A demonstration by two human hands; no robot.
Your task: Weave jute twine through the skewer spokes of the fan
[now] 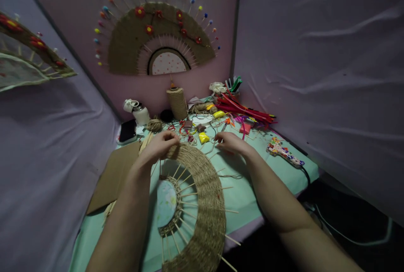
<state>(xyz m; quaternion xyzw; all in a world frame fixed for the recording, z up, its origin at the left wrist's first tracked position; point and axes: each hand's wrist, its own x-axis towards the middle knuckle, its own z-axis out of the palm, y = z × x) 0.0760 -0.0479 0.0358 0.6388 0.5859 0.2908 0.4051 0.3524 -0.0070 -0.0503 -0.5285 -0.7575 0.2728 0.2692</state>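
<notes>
A half-round fan woven of brown twine (210,183) over thin wooden sticks lies turned on its side in front of me. At its inner curve sits a pale blue floral half-disc (166,204) with a twine-woven rim. My left hand (162,143) pinches the fan's upper end, thumb and fingers closed. Just beyond the outer edge, my right hand (232,142) has its fingertips drawn together on a thin twine strand (212,148) that runs toward the weaving. Stick tips poke out past the fan's right side.
Behind are a twine spool (177,103), a twine ball (154,125), a white bottle (141,115), red pipe cleaners (246,110) and yellow packets (204,137). A glue gun (285,153) lies right, cardboard (115,173) left. A finished fan (123,44) hangs on the back panel.
</notes>
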